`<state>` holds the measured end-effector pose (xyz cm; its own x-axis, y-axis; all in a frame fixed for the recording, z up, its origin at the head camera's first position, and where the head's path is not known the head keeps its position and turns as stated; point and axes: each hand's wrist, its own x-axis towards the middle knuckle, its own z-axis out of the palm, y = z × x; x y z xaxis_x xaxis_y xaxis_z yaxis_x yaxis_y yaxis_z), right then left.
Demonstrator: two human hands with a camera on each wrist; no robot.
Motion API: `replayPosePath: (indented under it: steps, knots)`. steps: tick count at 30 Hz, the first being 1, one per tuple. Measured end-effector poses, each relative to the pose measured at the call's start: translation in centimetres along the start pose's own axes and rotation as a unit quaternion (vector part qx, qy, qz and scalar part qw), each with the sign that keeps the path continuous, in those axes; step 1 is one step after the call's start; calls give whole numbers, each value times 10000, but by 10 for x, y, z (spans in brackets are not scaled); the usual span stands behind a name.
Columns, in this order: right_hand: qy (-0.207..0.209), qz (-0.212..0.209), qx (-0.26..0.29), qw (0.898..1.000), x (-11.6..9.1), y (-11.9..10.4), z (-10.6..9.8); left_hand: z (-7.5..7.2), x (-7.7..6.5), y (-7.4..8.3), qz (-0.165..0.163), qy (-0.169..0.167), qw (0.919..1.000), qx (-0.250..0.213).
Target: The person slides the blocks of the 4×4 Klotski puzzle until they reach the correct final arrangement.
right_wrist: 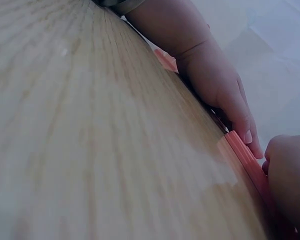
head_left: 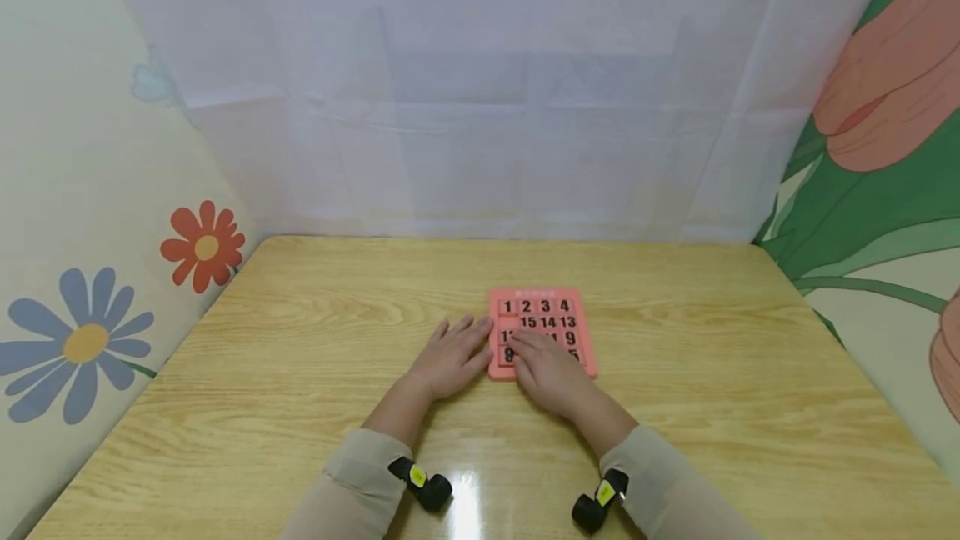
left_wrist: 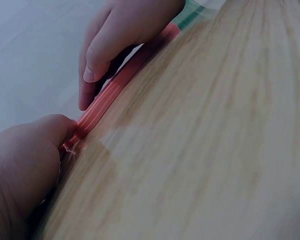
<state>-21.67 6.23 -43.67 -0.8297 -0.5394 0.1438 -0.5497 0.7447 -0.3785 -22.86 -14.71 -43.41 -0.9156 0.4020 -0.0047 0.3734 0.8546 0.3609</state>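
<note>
A pink sliding number puzzle lies flat on the table, its top row reading 1, 2, 3, 4. A gap shows at the left of its second row, beside tile 15. My left hand rests along the puzzle's left edge with fingers extended; its thumb touches the pink side in the right wrist view. Over the lower tiles lies my right hand, its fingers fairly straight and touching them near the left columns. Several tiles in the two lower rows are hidden under it. Both wrist views show the puzzle only edge-on.
The wood-grain table extends around the puzzle. A white cloth hangs behind it, and flower-printed panels stand at both sides. Each wrist wears a black strap with a small camera.
</note>
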Motion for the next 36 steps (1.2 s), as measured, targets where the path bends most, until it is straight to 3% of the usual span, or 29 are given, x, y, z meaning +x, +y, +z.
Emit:
replayPosePath:
  steps: [36]
  knots:
    - [3,305,73,9995,18,4,0,2,1,-1,43,57,10000,-12]
